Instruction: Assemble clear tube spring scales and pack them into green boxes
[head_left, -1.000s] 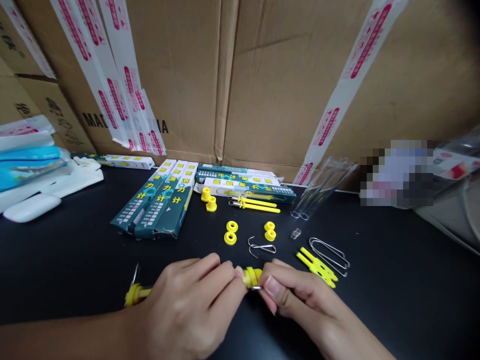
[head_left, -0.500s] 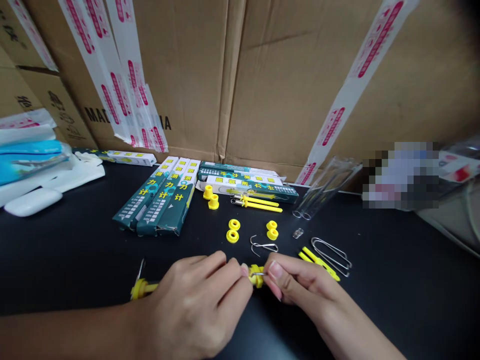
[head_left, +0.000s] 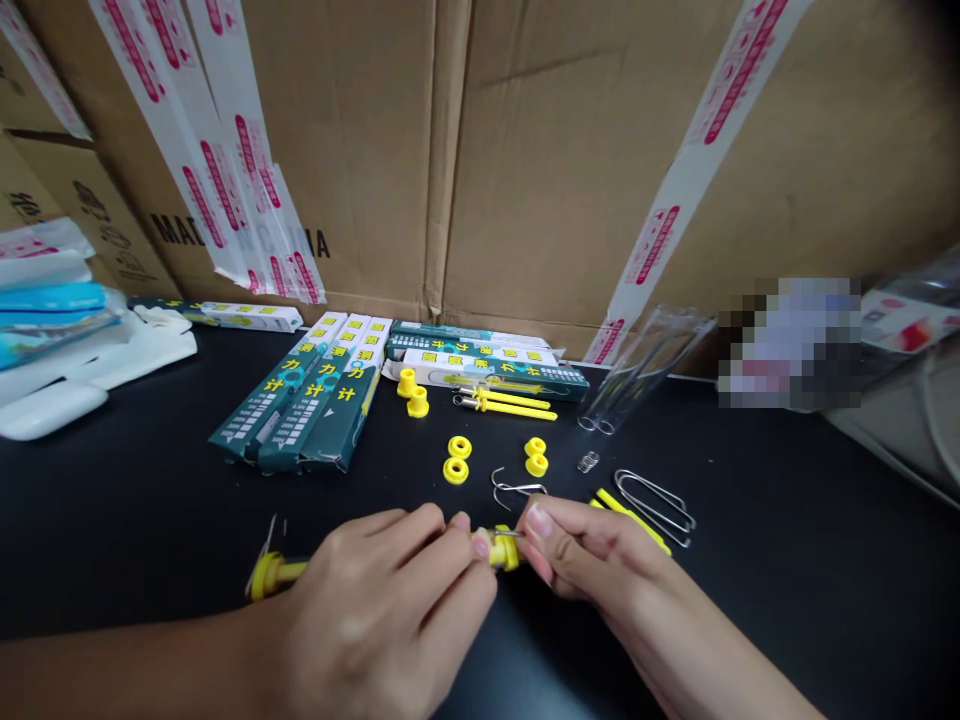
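My left hand [head_left: 390, 590] is closed around a long yellow tube assembly whose yellow end cap [head_left: 268, 575] sticks out to the left of the wrist. Its other yellow cap [head_left: 501, 548] shows between my two hands. My right hand [head_left: 581, 555] pinches a small metal hook at that cap with thumb and forefinger. Both hands rest low over the black table [head_left: 150, 520].
Loose parts lie just beyond the hands: yellow rings [head_left: 455, 460], yellow caps [head_left: 535, 456], a wire hook [head_left: 514, 489], a small spring [head_left: 589, 461], wire clips [head_left: 656, 497], yellow rods [head_left: 510, 403], clear tubes [head_left: 637, 375]. Green boxes [head_left: 315, 405] and cardboard cartons [head_left: 525, 150] stand behind.
The hands and the yellow assembly shifted slightly up and left; my right fingers stay pinched at the cap's metal hook. The camera view drifted a little.
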